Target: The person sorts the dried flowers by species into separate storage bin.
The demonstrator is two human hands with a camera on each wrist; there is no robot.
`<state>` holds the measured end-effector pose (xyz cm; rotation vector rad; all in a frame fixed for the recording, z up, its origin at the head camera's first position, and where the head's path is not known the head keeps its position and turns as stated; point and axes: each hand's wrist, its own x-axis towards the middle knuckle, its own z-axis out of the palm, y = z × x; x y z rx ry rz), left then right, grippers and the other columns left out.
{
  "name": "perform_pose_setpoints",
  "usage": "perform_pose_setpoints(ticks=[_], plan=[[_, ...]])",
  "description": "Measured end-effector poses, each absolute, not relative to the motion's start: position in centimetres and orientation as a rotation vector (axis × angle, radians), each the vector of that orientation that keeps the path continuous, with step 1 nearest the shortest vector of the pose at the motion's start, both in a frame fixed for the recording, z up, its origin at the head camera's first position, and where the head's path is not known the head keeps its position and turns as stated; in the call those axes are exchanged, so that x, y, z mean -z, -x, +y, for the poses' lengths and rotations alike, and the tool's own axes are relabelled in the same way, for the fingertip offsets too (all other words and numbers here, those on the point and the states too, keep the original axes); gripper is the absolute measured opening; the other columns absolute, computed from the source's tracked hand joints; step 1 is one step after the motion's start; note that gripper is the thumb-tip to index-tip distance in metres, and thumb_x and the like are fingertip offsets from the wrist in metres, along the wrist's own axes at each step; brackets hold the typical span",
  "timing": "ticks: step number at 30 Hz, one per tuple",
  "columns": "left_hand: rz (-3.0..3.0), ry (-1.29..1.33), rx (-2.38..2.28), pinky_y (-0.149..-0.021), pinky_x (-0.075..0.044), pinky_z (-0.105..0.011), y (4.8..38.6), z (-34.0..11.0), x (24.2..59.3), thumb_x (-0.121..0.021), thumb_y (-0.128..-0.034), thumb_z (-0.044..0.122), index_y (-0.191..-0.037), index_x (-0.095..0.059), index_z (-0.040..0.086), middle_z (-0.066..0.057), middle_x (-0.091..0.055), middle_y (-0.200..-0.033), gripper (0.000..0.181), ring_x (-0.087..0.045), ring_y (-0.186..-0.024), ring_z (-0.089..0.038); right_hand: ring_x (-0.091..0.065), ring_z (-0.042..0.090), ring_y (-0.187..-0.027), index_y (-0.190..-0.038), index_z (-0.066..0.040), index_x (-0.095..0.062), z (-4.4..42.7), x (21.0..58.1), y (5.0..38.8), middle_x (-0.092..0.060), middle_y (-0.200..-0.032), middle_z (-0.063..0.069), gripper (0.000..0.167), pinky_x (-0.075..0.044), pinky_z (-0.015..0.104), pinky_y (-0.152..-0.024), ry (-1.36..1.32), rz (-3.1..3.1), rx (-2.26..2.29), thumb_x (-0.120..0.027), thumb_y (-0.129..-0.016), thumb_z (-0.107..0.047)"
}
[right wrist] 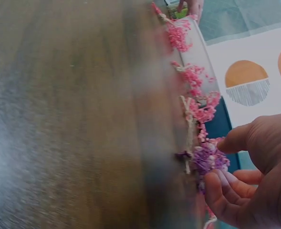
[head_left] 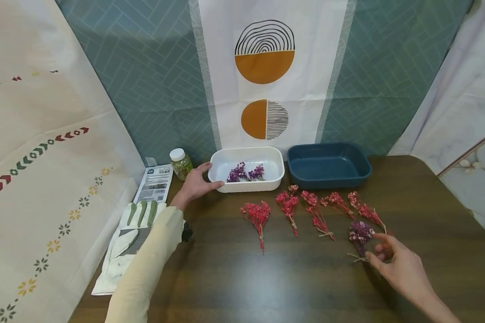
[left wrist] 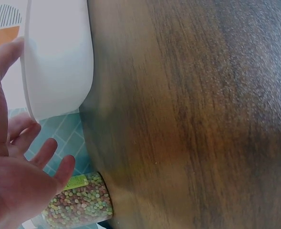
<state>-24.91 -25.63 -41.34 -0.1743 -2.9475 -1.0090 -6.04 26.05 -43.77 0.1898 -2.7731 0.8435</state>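
Note:
My left hand (head_left: 198, 183) rests against the left end of a white tub (head_left: 246, 187), thumb at its front rim and the other fingers spread loosely. Two purple dried-flower bunches (head_left: 246, 172) lie inside the tub. On the right, my right hand (head_left: 400, 264) is at a purple dried-flower bunch (head_left: 360, 234) tied with twine. Its thumb is near the stems and its index finger beside the blooms, the fingertips apart; the right wrist view shows the purple blooms (right wrist: 209, 158) near the thumb and fingers. Whether they bear on the bunch is unclear.
Several pink dried-flower bunches (head_left: 258, 215) lie across the table in front of the tubs. A dark blue tub (head_left: 329, 184) stands right of the white one. At left are a white-lidded jar (head_left: 181, 165), a printed packet (head_left: 154, 183) and work gloves (head_left: 121, 255).

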Motion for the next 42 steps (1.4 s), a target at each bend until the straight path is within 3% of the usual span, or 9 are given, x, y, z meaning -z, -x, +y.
perform_pose_setpoints(ticks=[8,13,27,42], plan=[[-2.949,0.171,0.998,-0.113,-0.029,-0.053,24.9,-25.4,41.4,-0.079,-0.0828,0.044,-0.151,-0.041,-0.001,-0.014,-0.037,-0.157,0.090,-0.031,-0.144,-0.036,-0.066,0.020,-0.067,-0.123,0.014,-0.054,25.3,44.6,6.0,-0.065,-0.083,0.006,0.057,-0.052,0.043,-0.058,-0.089,-2.864,-0.865,-0.083,-0.081,-0.011],[-2.943,0.179,0.997,-0.112,-0.028,-0.054,24.8,-25.4,41.3,-0.079,-0.0828,0.043,-0.150,-0.041,-0.002,-0.016,-0.037,-0.157,0.090,-0.031,-0.143,-0.037,-0.066,0.021,-0.067,-0.122,0.014,-0.053,25.1,45.0,6.0,-0.066,-0.081,0.007,0.055,-0.054,0.047,-0.060,-0.081,-2.866,-0.874,-0.082,-0.080,-0.009],[-2.956,0.167,1.000,-0.113,-0.028,-0.055,25.0,-25.6,41.4,-0.078,-0.0834,0.045,-0.151,-0.040,-0.001,-0.015,-0.035,-0.158,0.090,-0.030,-0.144,-0.037,-0.064,0.016,-0.062,-0.122,0.015,-0.051,24.8,44.9,6.6,-0.065,-0.077,0.002,0.050,-0.051,0.041,-0.055,-0.051,-2.934,-0.904,-0.074,-0.085,-0.007],[-2.956,0.163,0.997,-0.112,-0.027,-0.057,25.0,-25.7,41.5,-0.078,-0.0832,0.044,-0.151,-0.040,-0.001,-0.016,-0.035,-0.157,0.090,-0.030,-0.144,-0.038,-0.054,0.015,-0.057,-0.125,0.012,-0.051,24.5,44.4,6.5,-0.065,-0.080,0.001,0.050,-0.041,0.035,-0.049,0.037,-3.022,-0.922,-0.070,-0.083,-0.006]])
